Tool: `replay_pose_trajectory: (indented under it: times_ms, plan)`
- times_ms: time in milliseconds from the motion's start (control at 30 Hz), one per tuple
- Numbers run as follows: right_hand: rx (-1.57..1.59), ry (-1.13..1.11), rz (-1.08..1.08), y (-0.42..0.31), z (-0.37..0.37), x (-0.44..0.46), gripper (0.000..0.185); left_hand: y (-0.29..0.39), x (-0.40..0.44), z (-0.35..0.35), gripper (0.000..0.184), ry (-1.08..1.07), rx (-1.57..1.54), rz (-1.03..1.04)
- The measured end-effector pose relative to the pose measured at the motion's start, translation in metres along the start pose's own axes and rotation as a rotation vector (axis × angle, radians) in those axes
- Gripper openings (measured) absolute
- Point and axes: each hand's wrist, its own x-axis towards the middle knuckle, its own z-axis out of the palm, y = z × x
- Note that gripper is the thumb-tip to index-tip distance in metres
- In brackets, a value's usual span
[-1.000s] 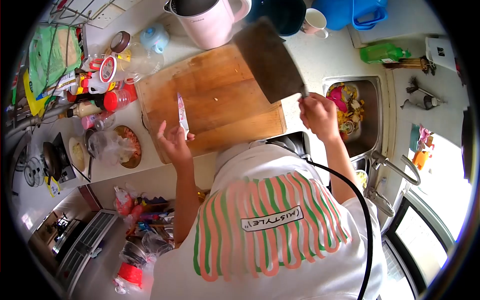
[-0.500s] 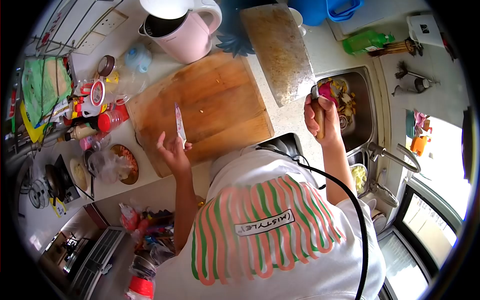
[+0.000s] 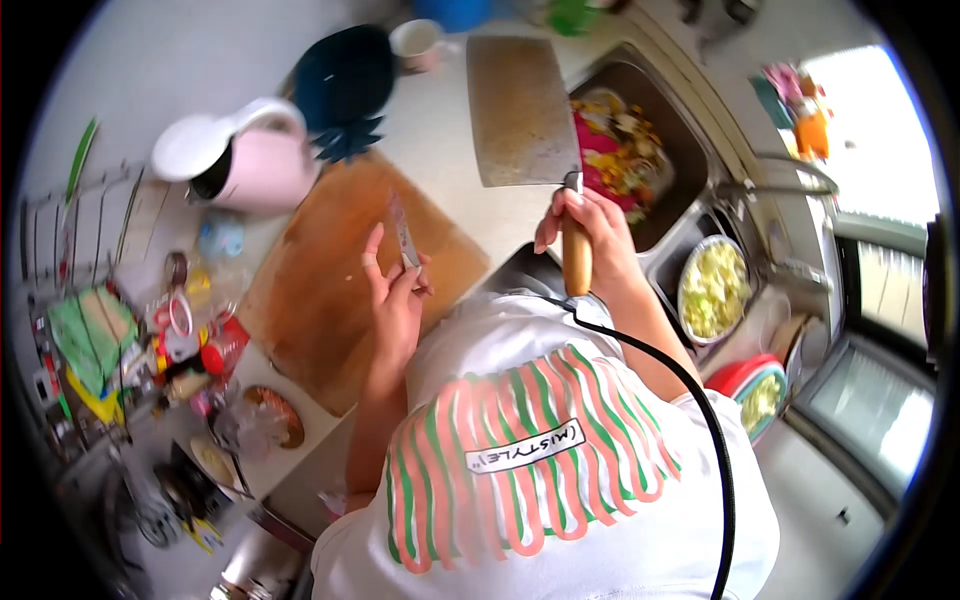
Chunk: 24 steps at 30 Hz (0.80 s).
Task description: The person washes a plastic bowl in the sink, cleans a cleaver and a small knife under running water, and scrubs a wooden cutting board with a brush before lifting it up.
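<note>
**Holding a broad steel cleaver (image 3: 522, 112) in the right hand (image 3: 600, 240) and a slim pink-patterned knife (image 3: 401, 228) in the left hand (image 3: 397, 305)**

Wraps right fingers round the cleaver's pale wooden handle (image 3: 577, 258), just right of centre, with the blade pointing up the frame beside a rectangular steel sink (image 3: 692, 172). Inside that sink, at upper right, heaped yellow and brown scraps and something bright pink. Pinches the knife's lower end between left thumb and fingers, left of centre, tip upward, in front of a brown wooden cutting board (image 3: 330, 290); cannot tell whether touching it.

Right of centre, in the next basin, an oval bowl (image 3: 683, 303) full of chopped pale-yellow vegetable; below it, a red basin (image 3: 737, 372) with similar pieces in or against it. At upper left, a pink kettle (image 3: 272, 172) with white lid raised, dark within. Near it, a dark-teal pineapple-shaped dish (image 3: 345, 80) and a white mug (image 3: 418, 46), contents unclear. At lower left, a round plate of orange-red chopped food (image 3: 284, 412), partly behind a clear plastic bag (image 3: 243, 425).
</note>
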Motion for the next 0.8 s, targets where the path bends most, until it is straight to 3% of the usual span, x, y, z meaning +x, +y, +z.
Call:
replay_pose_trajectory:
  times_ms: [33,167,233,300,367,533,567,700,800]
  plan:
    - [-0.026,0.062,-0.008,0.002,-0.011,-0.007,0.025,-0.011,0.008,0.009,0.07,-0.039,-0.019,-0.049]
    - [0.262,0.421,0.036,0.01,-0.054,-0.028,0.021,-0.037,0.02,0.068,0.074,0.043,0.328,0.145]
    - [0.188,0.56,0.009,0.007,-0.08,-0.029,0.02,-0.05,0.022,0.095,0.085,-0.032,0.436,0.376]
    - [0.114,0.689,0.012,0.008,-0.109,-0.026,0.023,-0.056,0.016,0.141,0.089,-0.108,0.441,0.423]
    - [0.236,0.662,-0.068,0.002,-0.123,-0.03,0.022,-0.069,0.017,0.172,0.087,-0.206,0.539,0.361]
    - [0.591,0.362,-0.127,-0.024,-0.144,-0.038,0.027,-0.107,0.013,0.262,0.072,-0.128,0.309,0.154]
    - [0.627,0.356,-0.141,-0.028,-0.145,-0.041,0.03,-0.125,0.024,0.267,0.061,-0.117,0.353,0.235]
    - [0.556,0.217,-0.177,-0.036,-0.162,-0.039,0.05,-0.134,0.032,0.3,0.053,-0.053,0.258,0.042]
    - [0.667,0.187,-0.116,-0.039,-0.177,-0.037,0.05,-0.136,0.033,0.313,0.053,-0.003,0.35,0.1]
